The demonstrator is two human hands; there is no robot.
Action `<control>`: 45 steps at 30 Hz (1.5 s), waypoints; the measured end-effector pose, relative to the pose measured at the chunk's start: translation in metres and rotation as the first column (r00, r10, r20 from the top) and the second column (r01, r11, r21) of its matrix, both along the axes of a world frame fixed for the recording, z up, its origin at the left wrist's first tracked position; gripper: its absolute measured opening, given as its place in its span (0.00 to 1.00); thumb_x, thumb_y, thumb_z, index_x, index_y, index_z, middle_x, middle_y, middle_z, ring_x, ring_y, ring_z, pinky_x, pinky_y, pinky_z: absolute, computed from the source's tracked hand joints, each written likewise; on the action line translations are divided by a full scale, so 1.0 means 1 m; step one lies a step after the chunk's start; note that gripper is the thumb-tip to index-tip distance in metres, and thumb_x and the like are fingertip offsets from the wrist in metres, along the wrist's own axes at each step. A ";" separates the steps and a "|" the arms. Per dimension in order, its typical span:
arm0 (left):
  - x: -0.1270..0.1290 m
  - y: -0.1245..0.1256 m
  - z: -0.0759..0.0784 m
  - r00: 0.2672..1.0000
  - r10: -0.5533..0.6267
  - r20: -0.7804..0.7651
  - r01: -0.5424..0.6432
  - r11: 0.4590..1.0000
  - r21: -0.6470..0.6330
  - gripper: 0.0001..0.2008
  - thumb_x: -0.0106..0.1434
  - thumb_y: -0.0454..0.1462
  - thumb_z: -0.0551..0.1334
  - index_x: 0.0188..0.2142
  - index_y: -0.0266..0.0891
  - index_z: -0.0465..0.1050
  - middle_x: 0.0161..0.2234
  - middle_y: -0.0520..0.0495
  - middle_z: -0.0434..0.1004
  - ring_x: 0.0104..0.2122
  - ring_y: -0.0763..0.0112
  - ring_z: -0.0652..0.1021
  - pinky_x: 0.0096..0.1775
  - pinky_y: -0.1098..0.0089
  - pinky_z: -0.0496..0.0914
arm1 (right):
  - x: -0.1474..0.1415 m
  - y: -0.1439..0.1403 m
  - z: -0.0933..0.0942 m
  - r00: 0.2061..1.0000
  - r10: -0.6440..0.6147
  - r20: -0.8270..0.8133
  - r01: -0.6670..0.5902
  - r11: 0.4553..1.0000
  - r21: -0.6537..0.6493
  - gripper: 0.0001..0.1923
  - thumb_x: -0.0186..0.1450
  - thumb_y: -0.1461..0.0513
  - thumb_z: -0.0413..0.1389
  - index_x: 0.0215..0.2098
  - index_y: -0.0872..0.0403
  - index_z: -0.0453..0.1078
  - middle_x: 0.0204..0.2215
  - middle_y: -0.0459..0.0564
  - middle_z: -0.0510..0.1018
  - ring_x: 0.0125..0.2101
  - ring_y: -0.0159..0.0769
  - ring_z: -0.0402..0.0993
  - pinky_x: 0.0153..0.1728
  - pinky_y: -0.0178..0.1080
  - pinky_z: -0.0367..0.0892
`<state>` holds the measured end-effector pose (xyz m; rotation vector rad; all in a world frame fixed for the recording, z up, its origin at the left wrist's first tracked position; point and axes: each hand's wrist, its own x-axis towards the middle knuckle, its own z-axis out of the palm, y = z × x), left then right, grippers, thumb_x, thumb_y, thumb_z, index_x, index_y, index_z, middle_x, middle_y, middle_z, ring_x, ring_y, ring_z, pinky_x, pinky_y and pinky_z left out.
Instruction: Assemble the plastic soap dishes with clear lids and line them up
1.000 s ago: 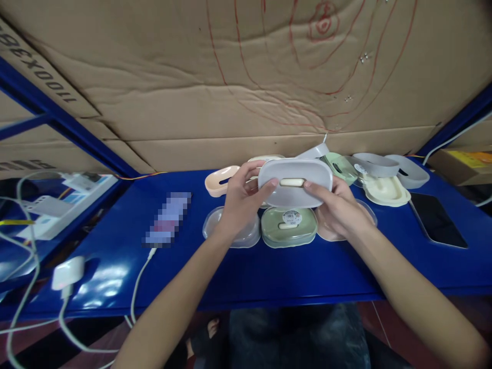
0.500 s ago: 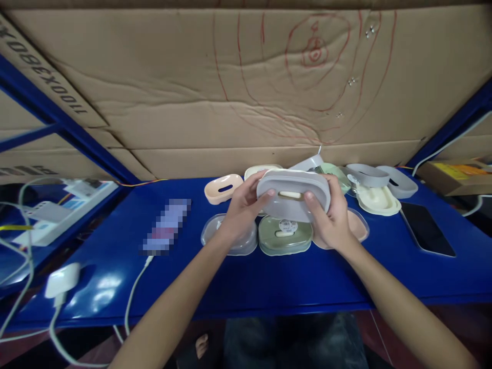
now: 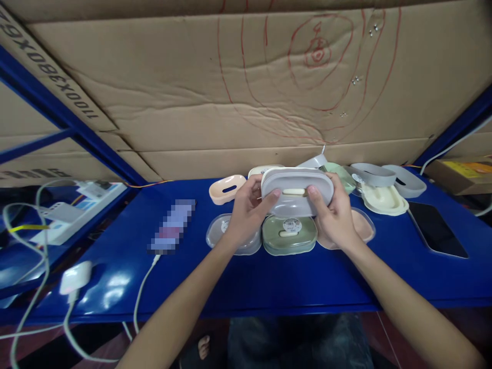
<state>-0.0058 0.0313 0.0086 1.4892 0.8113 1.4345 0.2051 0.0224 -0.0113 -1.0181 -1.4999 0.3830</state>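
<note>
Both hands hold a grey oval soap dish (image 3: pixel 295 206) raised above the table, its face tilted toward me. A cream bar-shaped piece (image 3: pixel 294 192) shows in the slot at its middle. My left hand (image 3: pixel 248 210) grips the left end, thumb on the face beside the slot. On the right end, my right hand (image 3: pixel 337 212) is closed the same way, its thumb near the slot's other end. Fingers behind the dish are hidden. Below lie a green lidded soap dish (image 3: pixel 274 240) with a round sticker, a clear-covered grey one (image 3: pixel 215 234) and a peach one (image 3: pixel 363 228).
Behind are a peach slotted tray (image 3: pixel 226 188), grey oval rings (image 3: pixel 372 174) and cream parts (image 3: pixel 386 200). A dark phone (image 3: pixel 438 228) lies at right. Left are a pixelated phone (image 3: pixel 172 225) on a cable, a white charger (image 3: pixel 76 277) and a power strip (image 3: pixel 77 220). Cardboard (image 3: pixel 172 87) stands behind.
The view has shifted slightly, so the table things appear a little further right. The dish is still in both hands; its cream piece now looks more level, with less dark slot showing around it.
</note>
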 end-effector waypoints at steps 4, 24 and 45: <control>-0.003 0.001 0.000 0.993 -0.098 0.058 0.100 0.995 -0.027 0.22 0.68 0.50 0.77 0.58 0.52 0.79 0.57 0.46 0.84 0.52 0.59 0.83 0.49 0.62 0.79 | 0.000 0.000 -0.001 1.000 -0.018 0.009 0.018 0.999 0.034 0.20 0.77 0.45 0.60 0.60 0.46 0.70 0.50 0.53 0.82 0.48 0.48 0.80 0.45 0.51 0.78; -0.018 0.011 0.003 0.931 -0.272 0.245 0.357 0.825 -0.439 0.27 0.69 0.62 0.69 0.50 0.44 0.86 0.43 0.40 0.90 0.50 0.43 0.87 0.45 0.52 0.81 | 0.017 0.001 0.006 0.965 0.002 0.261 -0.058 0.977 0.205 0.29 0.78 0.50 0.60 0.75 0.42 0.66 0.68 0.55 0.79 0.66 0.58 0.77 0.65 0.64 0.75; 0.000 -0.004 0.000 0.964 -0.187 0.191 0.240 0.921 -0.308 0.17 0.61 0.44 0.81 0.47 0.44 0.86 0.40 0.49 0.86 0.40 0.63 0.83 0.43 0.63 0.76 | 0.011 -0.014 0.020 0.964 -0.159 0.211 0.084 0.941 0.327 0.25 0.77 0.53 0.61 0.71 0.45 0.73 0.65 0.57 0.80 0.64 0.56 0.79 0.64 0.63 0.77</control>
